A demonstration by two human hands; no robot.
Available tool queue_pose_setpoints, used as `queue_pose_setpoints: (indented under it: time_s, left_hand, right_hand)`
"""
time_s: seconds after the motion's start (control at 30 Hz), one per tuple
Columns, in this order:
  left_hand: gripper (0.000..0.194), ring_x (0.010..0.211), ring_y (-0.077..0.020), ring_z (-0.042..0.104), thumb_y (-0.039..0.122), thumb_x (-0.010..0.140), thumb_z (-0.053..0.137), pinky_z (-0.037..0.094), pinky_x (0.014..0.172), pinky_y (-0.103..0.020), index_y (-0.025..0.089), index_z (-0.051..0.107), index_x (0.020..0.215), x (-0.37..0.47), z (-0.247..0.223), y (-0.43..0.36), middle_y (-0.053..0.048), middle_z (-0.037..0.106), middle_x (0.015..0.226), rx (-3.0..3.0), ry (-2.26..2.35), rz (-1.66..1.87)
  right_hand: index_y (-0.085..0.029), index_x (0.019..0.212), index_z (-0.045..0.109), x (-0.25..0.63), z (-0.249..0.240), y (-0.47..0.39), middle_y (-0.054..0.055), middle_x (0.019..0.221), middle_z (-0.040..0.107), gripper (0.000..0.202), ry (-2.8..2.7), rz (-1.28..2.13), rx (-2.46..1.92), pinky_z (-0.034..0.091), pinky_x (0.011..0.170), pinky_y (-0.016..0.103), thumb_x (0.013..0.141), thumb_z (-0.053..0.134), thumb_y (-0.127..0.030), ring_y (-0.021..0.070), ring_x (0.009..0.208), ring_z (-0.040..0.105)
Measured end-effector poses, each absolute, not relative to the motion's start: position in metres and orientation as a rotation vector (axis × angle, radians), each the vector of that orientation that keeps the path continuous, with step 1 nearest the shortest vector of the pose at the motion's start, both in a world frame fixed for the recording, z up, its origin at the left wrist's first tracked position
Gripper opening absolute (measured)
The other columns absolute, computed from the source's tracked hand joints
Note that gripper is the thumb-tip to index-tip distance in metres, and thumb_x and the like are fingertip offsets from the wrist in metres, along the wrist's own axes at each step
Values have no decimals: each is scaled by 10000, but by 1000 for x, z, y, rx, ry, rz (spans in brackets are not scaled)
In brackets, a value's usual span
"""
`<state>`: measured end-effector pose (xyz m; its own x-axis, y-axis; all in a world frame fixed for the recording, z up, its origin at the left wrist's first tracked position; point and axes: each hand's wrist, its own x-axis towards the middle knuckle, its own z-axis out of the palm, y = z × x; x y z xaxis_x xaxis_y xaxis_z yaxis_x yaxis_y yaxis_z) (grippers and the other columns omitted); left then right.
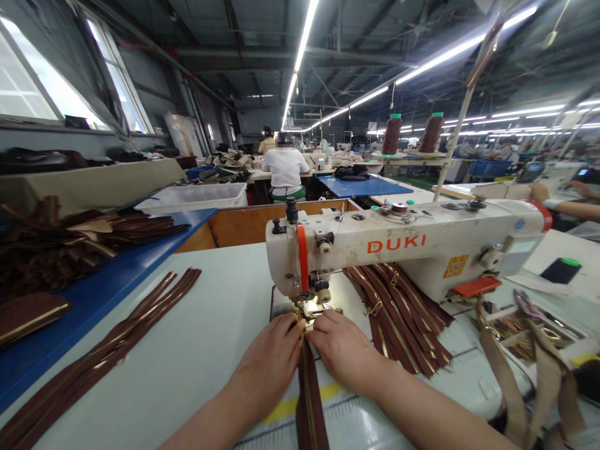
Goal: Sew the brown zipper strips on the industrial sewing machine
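A brown zipper strip (310,400) with gold teeth runs from the front edge of the table up to the needle area of a white sewing machine (347,247). My left hand (276,350) pinches its far end from the left, close to the presser foot. From the other side, my right hand (344,344) closes on the same end, thumb and fingertips near the foot. The fingertips hide the very end of the strip. Right of my hands, a fan of brown zippers (403,319) with gold pulls lies under the machine arm.
Long brown zippers (112,337) lie at the left, beside a blue table (140,269) piled with brown pieces. A parts tray (534,337) with scissors (527,306) and beige straps (504,369) sits at the right. Ahead, a person in white (285,169) sits; another person's arm (572,206) shows at right.
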<state>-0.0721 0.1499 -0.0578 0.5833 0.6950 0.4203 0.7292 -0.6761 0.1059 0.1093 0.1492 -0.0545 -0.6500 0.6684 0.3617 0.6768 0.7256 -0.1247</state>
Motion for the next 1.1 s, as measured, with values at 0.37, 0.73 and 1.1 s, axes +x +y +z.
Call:
queue_pose_setpoints:
  time_s: [0.37, 0.73, 1.1]
  left_hand:
    - [284, 955, -228, 575, 56, 850, 401, 504, 867, -410, 156, 554, 1068, -73, -52, 142, -95, 588, 1043, -2770, -1231, -645]
    - [270, 920, -234, 577, 54, 854, 404, 502, 841, -423, 159, 541, 1061, -71, -50, 144, -87, 597, 1007, -2789, -1225, -515]
    - [254, 911, -232, 591, 64, 857, 390, 514, 826, -413, 156, 548, 1033, -71, -53, 144, -99, 609, 1010, -2731, -1185, -568]
  right_hand:
    - [-159, 880, 614, 110, -56, 146, 43, 845, 587, 132, -2542, -10, -969, 390, 775, 292, 883, 485, -131, 187, 850, 468]
    - [-163, 863, 616, 109, -55, 142, 44, 874, 601, 112, -2539, 23, -949, 394, 782, 289, 874, 507, -140, 182, 858, 479]
    - [-171, 866, 625, 110, -57, 142, 35, 855, 600, 114, -2530, 14, -960, 404, 769, 290, 867, 516, -140, 188, 852, 491]
